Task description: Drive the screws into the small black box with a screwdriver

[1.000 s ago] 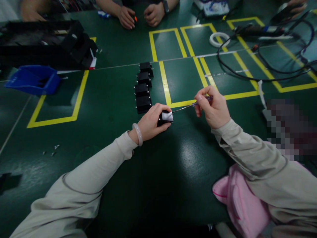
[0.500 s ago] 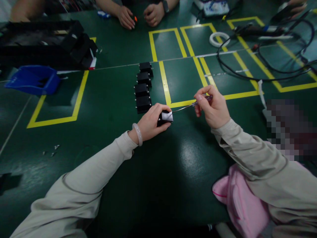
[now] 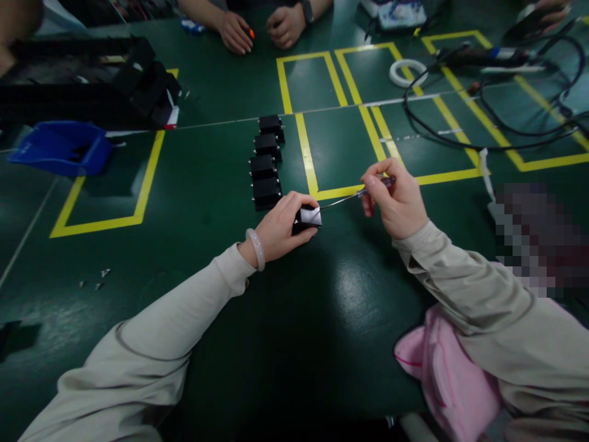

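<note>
My left hand grips a small black box on the green table, thumb along its near side and fingers over its far side. A white patch shows on the box's top. Pinched in my right hand is a screwdriver with a dark clear handle and a thin shaft. Its shaft slants left and down, and the tip meets the box's right end. Several similar black boxes with small metal screws on their sides stand in a row beyond my left hand.
Loose screws lie at the left. A blue bin sits before a stack of black trays. Black cable and a white tape roll are at the right. A co-worker's hands rest across the table. Pink cloth hangs by my right arm.
My hands, the box and the screwdriver stay where they were. At the far left, another person's arm has moved left and down beside the black trays.
</note>
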`<state>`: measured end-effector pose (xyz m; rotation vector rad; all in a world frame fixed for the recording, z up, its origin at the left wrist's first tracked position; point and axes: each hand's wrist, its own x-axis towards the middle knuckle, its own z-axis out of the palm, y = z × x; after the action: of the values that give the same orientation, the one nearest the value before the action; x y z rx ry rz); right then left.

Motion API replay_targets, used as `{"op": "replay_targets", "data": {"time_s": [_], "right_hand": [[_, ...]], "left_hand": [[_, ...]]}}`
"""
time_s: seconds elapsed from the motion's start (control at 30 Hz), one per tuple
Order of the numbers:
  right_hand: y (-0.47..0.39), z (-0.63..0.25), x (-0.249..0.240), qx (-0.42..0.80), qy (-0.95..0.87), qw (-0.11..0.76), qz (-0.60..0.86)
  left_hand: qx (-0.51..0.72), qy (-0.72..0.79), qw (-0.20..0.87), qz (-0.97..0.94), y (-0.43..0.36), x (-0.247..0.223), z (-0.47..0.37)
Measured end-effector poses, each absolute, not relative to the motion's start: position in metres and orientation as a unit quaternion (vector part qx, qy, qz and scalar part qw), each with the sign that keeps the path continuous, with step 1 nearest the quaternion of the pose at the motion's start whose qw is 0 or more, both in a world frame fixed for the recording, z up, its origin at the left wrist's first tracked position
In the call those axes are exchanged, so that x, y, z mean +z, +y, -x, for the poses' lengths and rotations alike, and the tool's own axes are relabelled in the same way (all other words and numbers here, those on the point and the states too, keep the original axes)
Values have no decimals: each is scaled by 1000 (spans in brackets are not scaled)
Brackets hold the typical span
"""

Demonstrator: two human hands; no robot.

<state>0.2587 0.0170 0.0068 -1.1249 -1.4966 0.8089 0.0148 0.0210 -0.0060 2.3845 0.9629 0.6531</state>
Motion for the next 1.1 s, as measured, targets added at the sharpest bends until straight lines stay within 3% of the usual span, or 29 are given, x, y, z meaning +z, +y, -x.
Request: {"op": "replay_targets", "data": {"time_s": [1.1], "right_hand": [[19,-260,5,347,-615,524,476]], "left_hand": [[248,343,237,-875,22,-8,-14]]}}
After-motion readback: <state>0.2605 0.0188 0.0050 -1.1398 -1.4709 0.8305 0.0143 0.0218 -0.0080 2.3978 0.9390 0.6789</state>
